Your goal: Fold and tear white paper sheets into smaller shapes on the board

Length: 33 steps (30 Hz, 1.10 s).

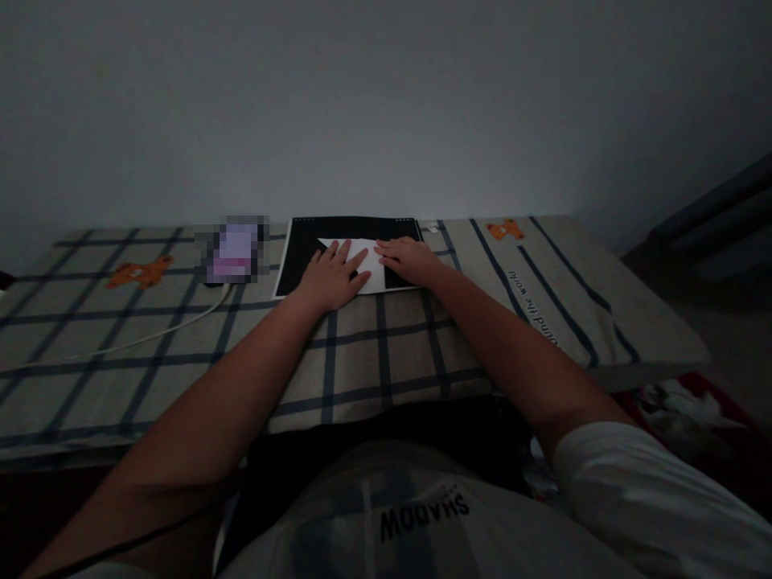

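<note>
A folded sheet of white paper (371, 273) lies on a black flat board or pad (295, 261) with a pale edge. My left hand (330, 277) rests on the paper's left part, palm down, its fingers spread. On the paper's right edge lie the fingertips of my right hand (408, 259), stretched out flat, with the palm over the black pad. A pointed white corner of the paper shows beyond the left fingers. The parts of the paper under both hands are hidden.
Left of the pad is a phone (232, 251), blurred out, with a white cable (174, 328) running left. A checked cloth (355, 346) with bear prints covers the table. A pale wall (374, 104) stands behind. At lower right, a red bin (693, 410) holds crumpled scraps.
</note>
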### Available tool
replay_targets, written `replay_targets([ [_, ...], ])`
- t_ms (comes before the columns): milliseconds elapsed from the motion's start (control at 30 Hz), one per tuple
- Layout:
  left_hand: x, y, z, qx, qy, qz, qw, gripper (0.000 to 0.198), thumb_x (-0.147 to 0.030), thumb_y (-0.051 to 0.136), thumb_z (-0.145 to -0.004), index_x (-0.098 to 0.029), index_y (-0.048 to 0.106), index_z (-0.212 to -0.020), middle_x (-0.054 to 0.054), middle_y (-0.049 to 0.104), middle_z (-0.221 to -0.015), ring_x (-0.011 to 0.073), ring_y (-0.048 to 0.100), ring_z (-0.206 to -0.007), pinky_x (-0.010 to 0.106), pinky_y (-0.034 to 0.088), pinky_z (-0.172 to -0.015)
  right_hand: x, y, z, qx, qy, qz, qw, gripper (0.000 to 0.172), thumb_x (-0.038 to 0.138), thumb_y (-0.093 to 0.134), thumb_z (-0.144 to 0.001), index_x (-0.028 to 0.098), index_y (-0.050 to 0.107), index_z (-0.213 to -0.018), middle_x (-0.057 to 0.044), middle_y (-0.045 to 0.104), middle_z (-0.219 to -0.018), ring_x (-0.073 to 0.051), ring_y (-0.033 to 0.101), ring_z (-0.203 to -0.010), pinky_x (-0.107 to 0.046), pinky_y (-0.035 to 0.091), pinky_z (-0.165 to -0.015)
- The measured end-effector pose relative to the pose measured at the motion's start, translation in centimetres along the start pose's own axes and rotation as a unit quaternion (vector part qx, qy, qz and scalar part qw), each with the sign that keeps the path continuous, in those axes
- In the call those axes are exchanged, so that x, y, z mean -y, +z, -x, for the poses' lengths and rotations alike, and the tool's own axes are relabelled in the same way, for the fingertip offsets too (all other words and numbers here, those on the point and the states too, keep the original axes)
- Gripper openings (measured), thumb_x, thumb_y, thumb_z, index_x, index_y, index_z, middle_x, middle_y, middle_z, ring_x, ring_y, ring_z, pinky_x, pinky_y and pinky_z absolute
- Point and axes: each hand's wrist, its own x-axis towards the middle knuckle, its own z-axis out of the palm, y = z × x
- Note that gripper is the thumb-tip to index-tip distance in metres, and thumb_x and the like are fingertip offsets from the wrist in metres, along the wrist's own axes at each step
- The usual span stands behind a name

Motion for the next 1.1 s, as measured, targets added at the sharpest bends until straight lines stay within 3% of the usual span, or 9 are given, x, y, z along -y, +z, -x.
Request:
replay_targets([
  [367, 0.0, 0.0, 0.1, 0.001, -0.004, 0.011, 1.0, 0.066, -0.058, 0.022, -0.104, -0.028, 0.025, -0.163, 0.011, 0.017, -0.172, 0.0359, 0.017, -0.158, 0.056, 0.019, -0.124, -0.5, -0.4, 0.1, 0.035, -0.013, -0.022, 0.999, 0.055, 0.044, 0.05, -0.102, 0.027, 0.048, -0.154, -0.004, 0.04, -0.163, -0.03, 0.04, -0.148, -0.053, 0.035, -0.12],
  [633, -0.1, -0.1, 0.1, 0.006, -0.005, 0.01, 1.0, 0.066, -0.057, 0.022, -0.104, -0.027, 0.024, -0.164, 0.01, 0.017, -0.172, 0.0353, 0.017, -0.158, 0.056, 0.02, -0.124, -0.9, -0.9, 0.6, 0.071, -0.043, -0.047, 0.995, 0.072, 0.057, 0.061, -0.094, 0.025, 0.045, -0.156, -0.006, 0.031, -0.167, -0.031, 0.029, -0.154, -0.049, 0.025, -0.126],
  [867, -0.3, -0.3, 0.2, 0.011, -0.011, 0.002, 1.0, 0.066, -0.057, 0.022, -0.105, -0.027, 0.024, -0.164, 0.011, 0.016, -0.172, 0.0348, 0.016, -0.158, 0.054, 0.019, -0.124, -0.7, -1.0, 0.7, 0.095, -0.051, -0.065, 0.992, 0.089, 0.066, 0.068, -0.085, 0.023, 0.04, -0.158, -0.009, 0.024, -0.168, -0.036, 0.02, -0.156, -0.056, 0.021, -0.126],
  [1100, -0.1, -0.1, 0.1, 0.005, -0.01, 0.004, 1.0, 0.067, -0.058, 0.021, -0.104, -0.028, 0.024, -0.164, 0.01, 0.016, -0.172, 0.0346, 0.017, -0.158, 0.054, 0.02, -0.124, -0.6, -0.9, 0.8, 0.091, -0.053, -0.056, 0.993, 0.089, 0.068, 0.065, -0.086, 0.023, 0.04, -0.158, -0.01, 0.025, -0.169, -0.037, 0.021, -0.156, -0.056, 0.021, -0.126],
])
